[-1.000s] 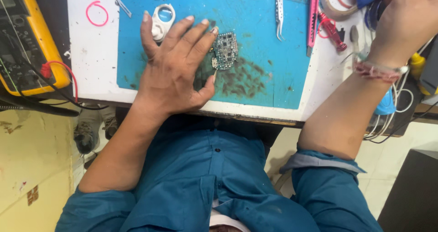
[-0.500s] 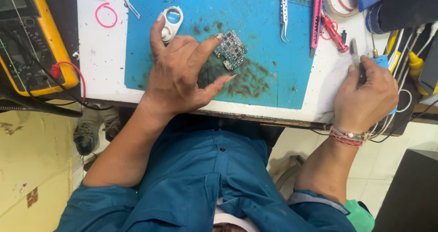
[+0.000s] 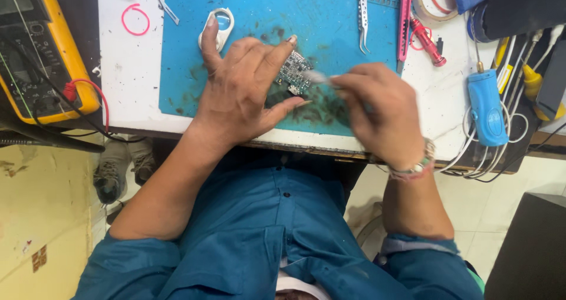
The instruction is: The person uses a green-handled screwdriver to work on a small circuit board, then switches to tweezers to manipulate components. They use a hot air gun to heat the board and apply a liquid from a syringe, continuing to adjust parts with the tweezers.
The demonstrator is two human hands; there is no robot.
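A small green circuit board (image 3: 294, 73) lies on a blue work mat (image 3: 330, 28). My left hand (image 3: 242, 93) rests on the mat and pins the board between its fingertips and thumb. My right hand (image 3: 377, 114) is closed around a thin tool, probably a brush (image 3: 318, 77), whose pale tip touches the right edge of the board. The tool's handle is hidden inside my fist and blurred.
A yellow multimeter (image 3: 41, 52) with a red lead sits at the left. On the mat lie a white loupe (image 3: 218, 25), tweezers (image 3: 363, 11) and a pink knife (image 3: 404, 17). A blue handheld tool (image 3: 487, 106), cables and tape rolls crowd the right side.
My right hand came in from the right side of the bench with the tool and now has its tip on the board. My left hand kept hold of the board.
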